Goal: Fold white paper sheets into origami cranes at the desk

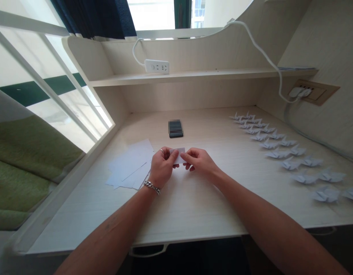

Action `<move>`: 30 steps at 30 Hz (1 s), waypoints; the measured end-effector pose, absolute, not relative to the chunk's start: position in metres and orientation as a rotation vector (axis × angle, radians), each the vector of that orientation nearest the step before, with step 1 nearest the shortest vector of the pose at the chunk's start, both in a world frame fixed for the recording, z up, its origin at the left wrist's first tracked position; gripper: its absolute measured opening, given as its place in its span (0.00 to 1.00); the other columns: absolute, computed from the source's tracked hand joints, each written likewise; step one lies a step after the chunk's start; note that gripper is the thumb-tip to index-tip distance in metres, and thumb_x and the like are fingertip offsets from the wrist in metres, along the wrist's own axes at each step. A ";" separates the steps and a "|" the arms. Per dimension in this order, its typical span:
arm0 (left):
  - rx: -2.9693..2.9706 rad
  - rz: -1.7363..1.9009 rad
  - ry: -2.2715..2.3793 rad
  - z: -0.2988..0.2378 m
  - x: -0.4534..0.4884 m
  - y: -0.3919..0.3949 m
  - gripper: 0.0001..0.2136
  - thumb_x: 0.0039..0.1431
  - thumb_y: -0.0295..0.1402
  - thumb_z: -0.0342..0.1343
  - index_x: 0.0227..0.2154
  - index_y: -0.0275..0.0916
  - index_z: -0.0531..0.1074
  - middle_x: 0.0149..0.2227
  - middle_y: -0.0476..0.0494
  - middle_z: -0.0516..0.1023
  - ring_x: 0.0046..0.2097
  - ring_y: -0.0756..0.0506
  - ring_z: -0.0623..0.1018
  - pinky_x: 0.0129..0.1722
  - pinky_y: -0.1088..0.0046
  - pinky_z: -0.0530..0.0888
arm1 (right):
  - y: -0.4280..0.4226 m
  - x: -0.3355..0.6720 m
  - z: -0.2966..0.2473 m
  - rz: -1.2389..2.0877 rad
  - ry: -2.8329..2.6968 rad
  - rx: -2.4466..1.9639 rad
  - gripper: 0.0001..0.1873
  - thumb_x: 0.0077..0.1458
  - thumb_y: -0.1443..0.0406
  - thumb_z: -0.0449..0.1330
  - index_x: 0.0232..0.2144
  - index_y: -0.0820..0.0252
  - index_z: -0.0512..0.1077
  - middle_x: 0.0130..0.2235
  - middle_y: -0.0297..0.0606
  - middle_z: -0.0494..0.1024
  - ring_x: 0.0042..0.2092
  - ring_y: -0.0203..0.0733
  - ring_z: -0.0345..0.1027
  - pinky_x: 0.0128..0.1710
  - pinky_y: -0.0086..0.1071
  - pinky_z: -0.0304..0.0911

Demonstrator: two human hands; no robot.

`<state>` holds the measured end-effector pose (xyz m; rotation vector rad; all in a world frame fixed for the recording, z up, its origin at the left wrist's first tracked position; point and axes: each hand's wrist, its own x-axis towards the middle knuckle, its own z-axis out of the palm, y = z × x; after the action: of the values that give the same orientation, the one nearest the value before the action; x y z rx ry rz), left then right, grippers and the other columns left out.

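Observation:
Between my two hands, above the middle of the desk, is a small folded piece of white paper (179, 157). My left hand (163, 162), with a ring and a chain bracelet at the wrist, pinches its left side between thumb and fingers. On the right edge, the thumb and fingers of my right hand (198, 160) close on the same paper. Loose white paper sheets (133, 162) lie overlapping just left of my left hand. Folded paper cranes (279, 152) stand in two rows along the right side of the desk.
Beyond my hands a small dark object (175, 129), partly blurred, lies on the pale desk (193, 206). A white power strip (157, 66) rests on the shelf (193, 74). Its cord runs to a wall socket (316, 93) at right. White rails (62, 99) border the left side.

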<state>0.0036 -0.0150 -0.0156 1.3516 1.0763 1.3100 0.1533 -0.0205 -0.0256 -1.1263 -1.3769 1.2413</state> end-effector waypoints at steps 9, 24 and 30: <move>1.410 1.159 1.028 -0.018 0.004 -0.016 0.13 0.52 0.39 0.61 0.25 0.35 0.66 0.20 0.49 0.73 0.21 0.51 0.74 0.20 0.77 0.70 | -0.019 0.153 -0.027 1.045 -1.310 -1.065 0.16 0.53 0.54 0.61 0.25 0.61 0.70 0.20 0.31 0.71 0.21 0.34 0.65 0.20 0.28 0.61; 1.392 1.107 1.069 -0.010 -0.011 -0.007 0.14 0.45 0.40 0.66 0.29 0.33 0.75 0.22 0.48 0.74 0.24 0.53 0.71 0.25 0.77 0.69 | -0.019 0.155 -0.026 0.985 -1.337 -1.090 0.11 0.51 0.58 0.62 0.28 0.61 0.71 0.23 0.32 0.72 0.24 0.36 0.66 0.22 0.30 0.64; 1.434 1.176 1.154 -0.012 -0.012 -0.006 0.12 0.47 0.38 0.65 0.26 0.32 0.76 0.20 0.48 0.73 0.23 0.53 0.69 0.23 0.77 0.66 | -0.017 0.160 -0.022 1.037 -1.170 -1.094 0.17 0.52 0.53 0.61 0.36 0.61 0.70 0.26 0.34 0.75 0.25 0.35 0.68 0.24 0.30 0.67</move>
<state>-0.0119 -0.0061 -0.0120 1.4345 1.1541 1.1762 0.1595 -0.0168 -0.0224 -1.0935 -1.1698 1.0371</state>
